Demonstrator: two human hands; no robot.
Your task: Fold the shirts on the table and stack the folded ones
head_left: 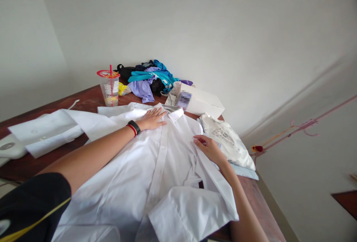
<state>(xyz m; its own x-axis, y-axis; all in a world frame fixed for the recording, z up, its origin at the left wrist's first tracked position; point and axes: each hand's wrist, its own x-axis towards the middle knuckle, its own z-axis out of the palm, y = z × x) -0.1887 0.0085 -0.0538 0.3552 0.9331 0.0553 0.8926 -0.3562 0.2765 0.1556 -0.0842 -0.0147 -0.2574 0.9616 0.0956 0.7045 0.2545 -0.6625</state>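
A white button-up shirt (128, 171) lies spread on the table, its collar (175, 115) towards the wall. My left hand (152, 118) is pressed flat on the shirt beside the collar, fingers spread. My right hand (209, 148) is at the shirt's right shoulder edge, its fingers curled together in a pinch on the cloth. One sleeve (192, 208) is folded down over the front at the right, its cuff low in view. The other sleeve (55, 123) stretches left across a white rounded object (12, 147), partly covered.
A plastic cup with a red straw (111, 91) stands behind the shirt. Beyond it is a heap of blue, lilac and black clothes (152, 76). A white box (205, 100) and folded clothes (227, 137) lie at the right. A pink pole (295, 128) leans near the wall.
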